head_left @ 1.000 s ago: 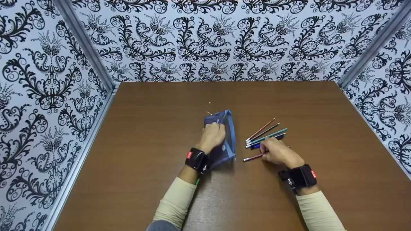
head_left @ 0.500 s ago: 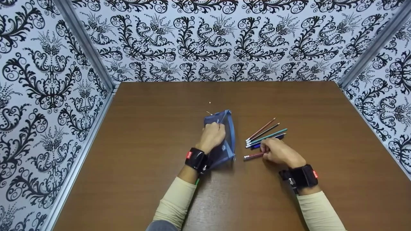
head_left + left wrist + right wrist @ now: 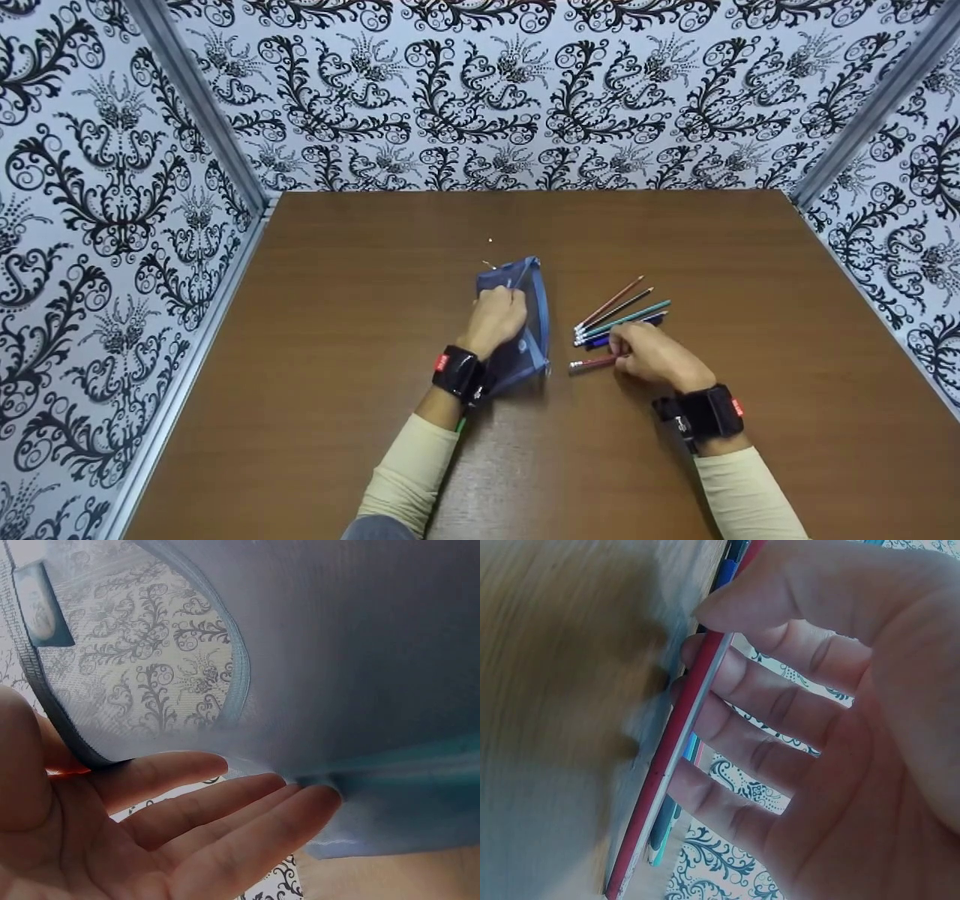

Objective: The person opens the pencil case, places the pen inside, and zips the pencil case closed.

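My left hand (image 3: 496,321) grips the edge of a translucent blue mesh pencil case (image 3: 529,358) with its zip side facing right. In the left wrist view, thumb and index finger hold the mesh edge near a small tag (image 3: 46,606), while the other fingers extend along the mesh. To the right, my right hand (image 3: 658,357) pinches a dark red pencil (image 3: 594,363) close over the table, its white eraser end pointing left towards the case. The right wrist view shows the red pencil (image 3: 667,757) between thumb and fingertips, its other end out of frame.
Just beyond the right hand, several pencils (image 3: 611,306) lie fanned on the brown wooden table (image 3: 360,300), with a blue pen (image 3: 598,343) partly under the hand. A tiny white speck (image 3: 490,240) lies behind the case. Patterned walls (image 3: 480,97) enclose the table's back and sides.
My right hand has shifted very slightly right, and the red pencil's eraser end has moved slightly up and right in the head view. The left hand and pencil case have stayed put.
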